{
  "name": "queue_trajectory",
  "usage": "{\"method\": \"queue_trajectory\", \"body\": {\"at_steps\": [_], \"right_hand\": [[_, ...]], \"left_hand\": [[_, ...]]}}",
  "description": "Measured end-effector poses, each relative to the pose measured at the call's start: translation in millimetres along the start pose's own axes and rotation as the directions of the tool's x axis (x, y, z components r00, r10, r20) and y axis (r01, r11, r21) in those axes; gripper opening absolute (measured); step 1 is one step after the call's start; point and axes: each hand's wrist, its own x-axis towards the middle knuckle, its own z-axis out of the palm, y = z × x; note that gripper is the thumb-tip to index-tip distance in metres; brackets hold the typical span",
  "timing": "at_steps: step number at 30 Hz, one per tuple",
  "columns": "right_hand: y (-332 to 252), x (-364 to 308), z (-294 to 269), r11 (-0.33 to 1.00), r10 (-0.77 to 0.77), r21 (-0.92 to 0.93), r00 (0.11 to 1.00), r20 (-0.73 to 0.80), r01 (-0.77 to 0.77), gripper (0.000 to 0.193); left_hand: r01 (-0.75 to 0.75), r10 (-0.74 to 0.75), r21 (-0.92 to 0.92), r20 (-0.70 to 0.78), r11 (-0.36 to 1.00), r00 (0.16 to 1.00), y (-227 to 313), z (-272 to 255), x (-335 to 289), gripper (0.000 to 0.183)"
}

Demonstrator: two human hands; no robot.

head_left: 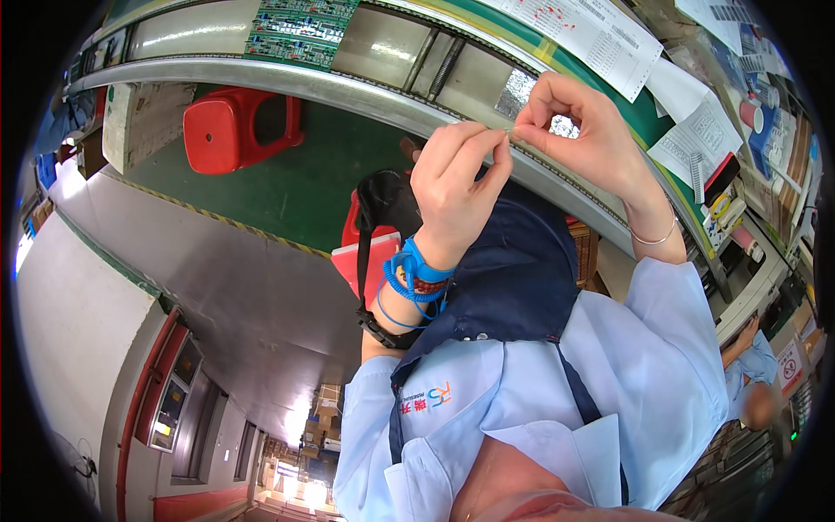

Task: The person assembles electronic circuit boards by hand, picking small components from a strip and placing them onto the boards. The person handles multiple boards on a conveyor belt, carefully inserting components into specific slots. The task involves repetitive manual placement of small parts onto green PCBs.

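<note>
My left hand (pixel 457 187) and my right hand (pixel 587 139) meet above the near edge of the conveyor line (pixel 383 50). Thumb and forefinger are pinched together on each, with the fingertips almost touching. Something thin and tiny seems to lie between them, too small to name. A blue coiled wrist strap (pixel 409 270) circles my left wrist, and a thin bangle (pixel 657 237) is on my right. On the conveyor, to the left of my hands, lies a panel of green circuit boards (pixel 300 33).
Printed sheets (pixel 600 43) cover the bench beyond and right of my hands. A red stool (pixel 213 135) stands on the green floor at left. A white cup (pixel 750 115) and small items crowd the far right. Another person (pixel 752 370) is at the right edge.
</note>
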Motion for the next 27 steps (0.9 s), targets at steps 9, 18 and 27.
{"method": "queue_trajectory", "body": {"at_steps": [9,18,27], "right_hand": [[2,-2,-5,0.997,0.055,0.054,0.998,0.013,-0.055,0.021],[95,26,-43,0.979,0.096,-0.143,0.944,-0.317,-0.147,0.016],[174,57,-75,0.861,-0.023,-0.434,0.833,-0.552,-0.264,0.020]], "left_hand": [[0.110,-0.110,-0.056,0.009,0.992,0.994,3,-2,-4,0.017],[0.158,-0.158,-0.091,0.007,0.983,0.987,1,-4,-8,0.017],[0.213,-0.210,-0.088,0.041,0.973,0.977,4,-4,-7,0.008]]}}
